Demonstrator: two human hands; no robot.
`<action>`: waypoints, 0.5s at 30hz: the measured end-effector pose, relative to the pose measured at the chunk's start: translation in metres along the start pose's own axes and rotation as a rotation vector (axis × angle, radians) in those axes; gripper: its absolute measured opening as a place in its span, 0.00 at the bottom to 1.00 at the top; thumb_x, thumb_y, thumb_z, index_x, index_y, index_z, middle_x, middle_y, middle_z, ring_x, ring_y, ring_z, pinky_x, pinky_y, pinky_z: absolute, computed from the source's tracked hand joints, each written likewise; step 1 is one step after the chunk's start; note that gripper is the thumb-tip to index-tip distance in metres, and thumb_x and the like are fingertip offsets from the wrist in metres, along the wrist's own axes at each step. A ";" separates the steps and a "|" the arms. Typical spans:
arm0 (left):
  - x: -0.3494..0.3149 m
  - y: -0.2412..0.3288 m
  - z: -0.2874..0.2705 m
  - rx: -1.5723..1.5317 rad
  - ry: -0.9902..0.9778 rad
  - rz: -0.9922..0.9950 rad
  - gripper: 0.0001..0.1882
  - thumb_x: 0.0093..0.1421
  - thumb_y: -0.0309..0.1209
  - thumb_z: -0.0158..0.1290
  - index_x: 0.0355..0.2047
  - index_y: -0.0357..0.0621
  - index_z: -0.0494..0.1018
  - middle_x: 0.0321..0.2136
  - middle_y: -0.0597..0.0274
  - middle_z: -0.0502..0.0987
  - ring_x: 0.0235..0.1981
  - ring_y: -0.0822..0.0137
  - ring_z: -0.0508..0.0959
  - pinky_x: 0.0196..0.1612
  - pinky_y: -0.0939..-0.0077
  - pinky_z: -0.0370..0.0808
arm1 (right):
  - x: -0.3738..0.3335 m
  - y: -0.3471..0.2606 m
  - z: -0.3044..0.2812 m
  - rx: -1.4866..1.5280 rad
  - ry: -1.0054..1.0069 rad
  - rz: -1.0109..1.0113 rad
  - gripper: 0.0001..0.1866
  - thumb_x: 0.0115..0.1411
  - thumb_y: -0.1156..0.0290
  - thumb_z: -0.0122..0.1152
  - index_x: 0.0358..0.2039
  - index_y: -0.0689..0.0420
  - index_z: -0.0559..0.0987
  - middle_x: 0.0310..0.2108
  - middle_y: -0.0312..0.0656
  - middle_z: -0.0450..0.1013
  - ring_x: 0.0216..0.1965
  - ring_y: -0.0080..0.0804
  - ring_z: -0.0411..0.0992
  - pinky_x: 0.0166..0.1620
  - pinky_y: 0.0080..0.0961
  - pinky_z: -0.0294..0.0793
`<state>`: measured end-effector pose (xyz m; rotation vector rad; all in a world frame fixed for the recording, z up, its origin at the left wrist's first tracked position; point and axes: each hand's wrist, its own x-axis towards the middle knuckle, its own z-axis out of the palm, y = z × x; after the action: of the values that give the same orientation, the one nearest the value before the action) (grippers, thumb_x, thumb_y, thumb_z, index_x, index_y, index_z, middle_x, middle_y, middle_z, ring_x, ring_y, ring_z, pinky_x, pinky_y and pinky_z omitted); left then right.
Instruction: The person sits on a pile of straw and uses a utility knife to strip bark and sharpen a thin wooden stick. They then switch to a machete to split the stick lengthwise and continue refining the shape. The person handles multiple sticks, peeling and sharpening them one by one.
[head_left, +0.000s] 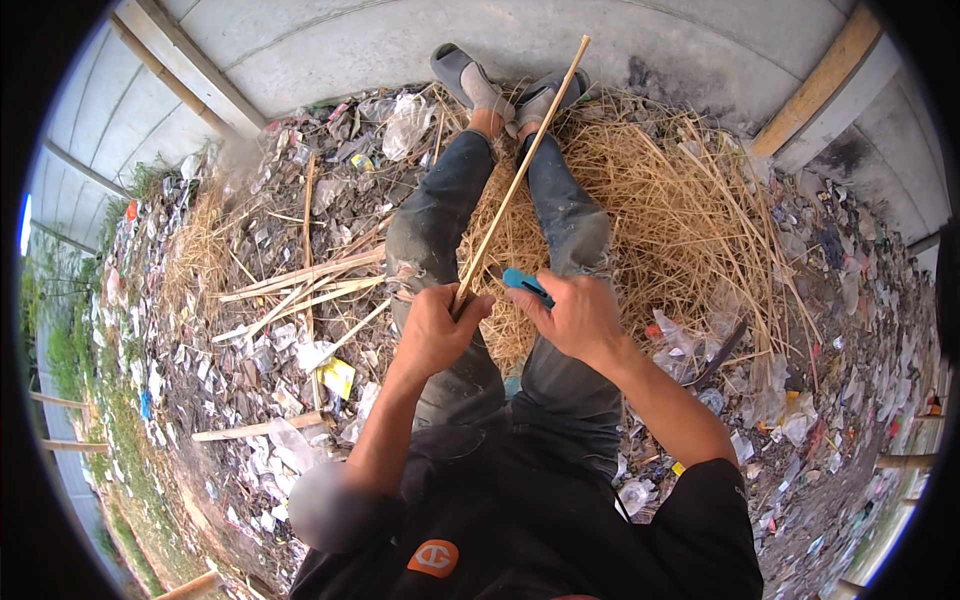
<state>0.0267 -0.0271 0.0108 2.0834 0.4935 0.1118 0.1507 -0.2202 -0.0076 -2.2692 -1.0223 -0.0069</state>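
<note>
My left hand (438,325) is closed around the lower end of a long, thin bamboo strip (522,170). The strip slants up and away to the right, passing between my legs, and its far end reaches past my feet. In my right hand (583,315) is a utility knife (527,286) with a blue handle, gripped close to the strip. The knife's tip points toward the strip just above my left hand. I cannot tell whether the blade touches it. Pale shavings (515,240) lie in a heap under and between my legs.
A wider pile of shavings (660,215) spreads to the right of my legs. Split bamboo pieces (310,280) lie on the left. Litter and plastic scraps (270,440) cover the ground. A concrete wall (400,45) stands beyond my feet, with a bamboo post (820,80) leaning at the right.
</note>
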 end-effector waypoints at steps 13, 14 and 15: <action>0.004 -0.007 -0.002 -0.069 0.079 0.007 0.23 0.62 0.45 0.65 0.39 0.32 0.81 0.17 0.69 0.73 0.19 0.79 0.69 0.23 0.76 0.65 | 0.003 0.012 -0.039 -0.057 0.041 0.034 0.28 0.67 0.44 0.58 0.24 0.57 0.75 0.14 0.50 0.73 0.19 0.54 0.76 0.22 0.43 0.72; 0.006 0.002 0.000 -0.110 0.045 0.017 0.22 0.63 0.45 0.65 0.38 0.33 0.81 0.18 0.70 0.73 0.20 0.79 0.69 0.24 0.76 0.64 | 0.003 0.007 -0.035 -0.039 0.046 0.008 0.27 0.67 0.44 0.58 0.25 0.57 0.76 0.15 0.50 0.73 0.19 0.55 0.76 0.23 0.43 0.72; 0.008 0.010 0.002 -0.150 0.009 0.025 0.22 0.64 0.45 0.64 0.38 0.33 0.81 0.18 0.70 0.73 0.21 0.80 0.68 0.24 0.77 0.64 | 0.001 0.003 -0.030 -0.047 0.033 -0.006 0.27 0.67 0.44 0.58 0.25 0.57 0.77 0.15 0.50 0.74 0.20 0.54 0.76 0.22 0.44 0.73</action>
<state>0.0376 -0.0298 0.0171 1.9435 0.4508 0.1684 0.1609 -0.2373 0.0150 -2.3008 -1.0220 -0.0709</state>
